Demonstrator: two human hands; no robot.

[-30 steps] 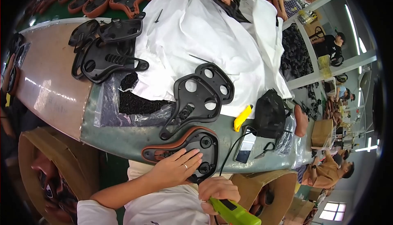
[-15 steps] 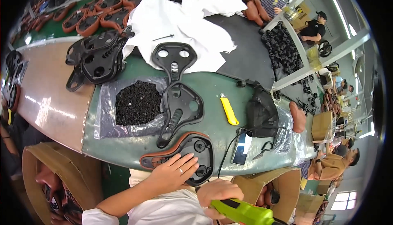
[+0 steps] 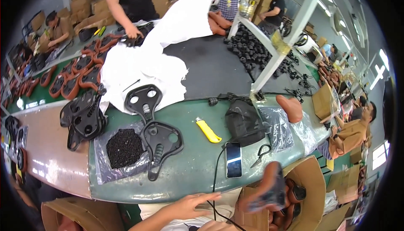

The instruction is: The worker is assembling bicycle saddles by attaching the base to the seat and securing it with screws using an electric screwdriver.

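Note:
My left hand (image 3: 188, 207) is stretched out over the table's near edge with its fingers apart and nothing in it. To its right, a brown and black bicycle saddle (image 3: 269, 191), smeared by motion, is in the air over an open cardboard box (image 3: 310, 176) of similar saddles. No hand touches it. Only a sliver of my right hand (image 3: 215, 226) shows at the lower edge; its fingers are hidden. On the green table, two black saddle bases (image 3: 162, 140) (image 3: 144, 100) lie end to end beside a plastic bag of small black screws (image 3: 125, 148).
A yellow utility knife (image 3: 208, 131), a phone (image 3: 234, 160), scissors (image 3: 261, 155) and a black bag (image 3: 244, 121) lie on the table. More black bases (image 3: 86, 119) are stacked at left. A metal post (image 3: 273, 62) rises at right. Across the table, a co-worker's hand (image 3: 134, 32) is near white cloth (image 3: 143, 67).
The saddle has left the table edge and moved right, away from my left hand. My right hand has dropped low, and the green power tool is out of view. The head view has shifted.

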